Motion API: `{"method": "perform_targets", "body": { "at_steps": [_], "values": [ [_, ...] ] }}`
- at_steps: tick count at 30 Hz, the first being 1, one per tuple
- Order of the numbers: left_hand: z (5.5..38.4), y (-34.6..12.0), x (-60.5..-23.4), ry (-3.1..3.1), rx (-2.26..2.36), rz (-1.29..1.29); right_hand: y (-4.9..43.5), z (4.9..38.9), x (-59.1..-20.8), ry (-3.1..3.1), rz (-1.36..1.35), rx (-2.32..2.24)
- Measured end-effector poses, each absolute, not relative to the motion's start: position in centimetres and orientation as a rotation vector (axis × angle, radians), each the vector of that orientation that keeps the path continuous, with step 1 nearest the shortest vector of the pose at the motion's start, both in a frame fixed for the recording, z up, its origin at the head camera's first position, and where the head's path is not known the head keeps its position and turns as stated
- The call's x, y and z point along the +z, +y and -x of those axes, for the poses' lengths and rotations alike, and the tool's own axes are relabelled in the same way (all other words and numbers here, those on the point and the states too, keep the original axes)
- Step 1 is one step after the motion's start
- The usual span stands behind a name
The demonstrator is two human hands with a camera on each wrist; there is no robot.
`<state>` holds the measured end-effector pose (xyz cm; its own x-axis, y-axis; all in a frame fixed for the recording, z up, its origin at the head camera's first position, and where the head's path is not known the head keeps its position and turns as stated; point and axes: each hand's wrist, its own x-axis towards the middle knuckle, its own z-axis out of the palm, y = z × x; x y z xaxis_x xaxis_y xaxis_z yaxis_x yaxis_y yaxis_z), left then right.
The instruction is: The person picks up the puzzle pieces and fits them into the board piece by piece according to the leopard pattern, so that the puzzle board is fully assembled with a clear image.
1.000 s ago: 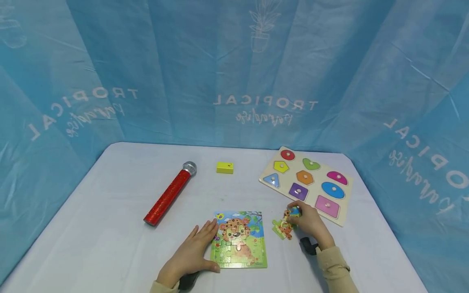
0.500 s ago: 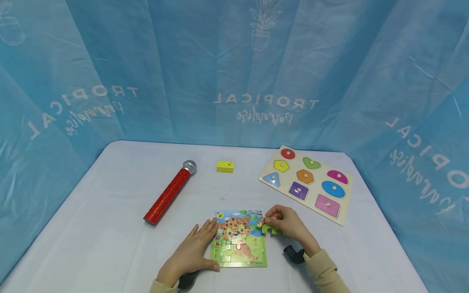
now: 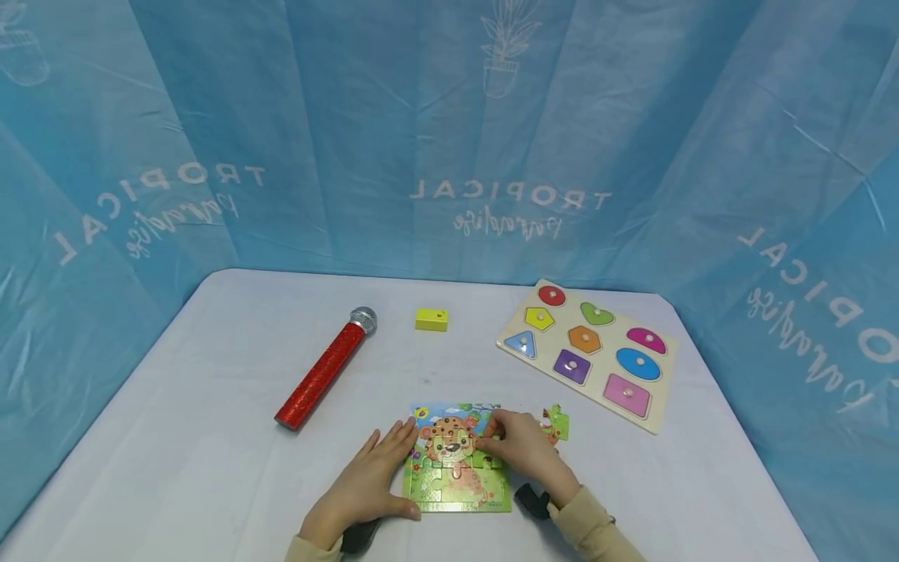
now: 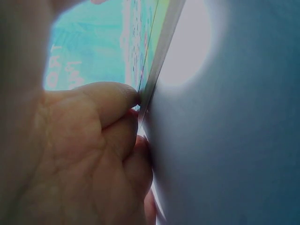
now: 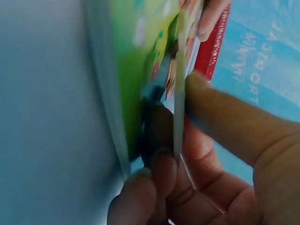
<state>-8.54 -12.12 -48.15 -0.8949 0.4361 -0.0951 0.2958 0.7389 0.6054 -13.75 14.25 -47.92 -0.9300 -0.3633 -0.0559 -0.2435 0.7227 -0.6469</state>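
A jigsaw board (image 3: pixel 456 499) with a cartoon leopard lies in front of me, several pieces set in it. My left hand (image 3: pixel 368 480) rests along its left edge, fingers extended and thumb out near the lower left corner. In the left wrist view those fingers touch the board's side (image 4: pixel 161 51). My right hand (image 3: pixel 527 449) is over the board's upper right part. Its thumb and fingers pinch a thin jigsaw piece (image 5: pixel 180 93), seen edge-on in the right wrist view, just above the board. Behind that hand, loose leopard-print puzzle material (image 3: pixel 558 423) lies on the cloth, partly hidden.
A shape puzzle board (image 3: pixel 597 367) with knobbed shapes lies at the back right. A yellow block (image 3: pixel 431 320) sits at the back middle, and a red glittery microphone (image 3: pixel 326 375) lies on the left. Blue curtains (image 3: pixel 449 140) surround the white table (image 3: pixel 211 437).
My right hand has picked up a jigsaw piece from the loose ones on the right and moved left over the board. The left hand has stayed in place.
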Motion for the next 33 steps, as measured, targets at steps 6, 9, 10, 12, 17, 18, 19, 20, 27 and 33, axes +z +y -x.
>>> {"method": "perform_targets", "body": {
  "at_steps": [6, 9, 10, 12, 17, 18, 19, 20, 27, 33],
  "values": [
    [8.5, -12.1, -48.2, 2.716, 0.893, -0.583, 13.4, 13.5, -47.5, 2.86, 0.476, -0.826],
    [8.6, -12.1, -48.3, 2.719, 0.887, -0.571, 13.4, 13.6, -47.6, 2.859, 0.444, -0.799],
    [8.6, -12.1, -48.3, 2.718, 0.887, -0.567, 13.5, 13.7, -47.7, 2.848, 0.438, -0.81],
    [8.6, -12.1, -48.3, 2.716, 0.884, -0.564, 13.8, 14.0, -47.9, 2.819, 0.448, -0.845],
    [8.6, -12.0, -48.4, 2.709, 0.884, -0.566, 15.4, 15.1, -48.0, 2.694, 0.47, -1.037],
    [8.6, -12.0, -48.5, 2.707, 0.886, -0.568, 15.9, 15.3, -47.9, 2.674, 0.459, -1.072],
    [8.6, -12.0, -48.5, 2.705, 0.887, -0.57, 16.4, 15.5, -47.8, 2.658, 0.44, -1.1],
    [8.6, -12.0, -48.5, 2.704, 0.888, -0.573, 17.0, 15.7, -47.7, 2.654, 0.413, -1.119],
    [8.7, -12.1, -48.4, 2.715, 0.874, -0.571, 21.4, 16.7, -46.4, 2.768, 0.202, -1.077],
    [8.7, -12.1, -48.4, 2.699, 0.889, -0.566, 23.4, 16.6, -46.5, 2.758, 0.129, -0.974]
  ]
}}
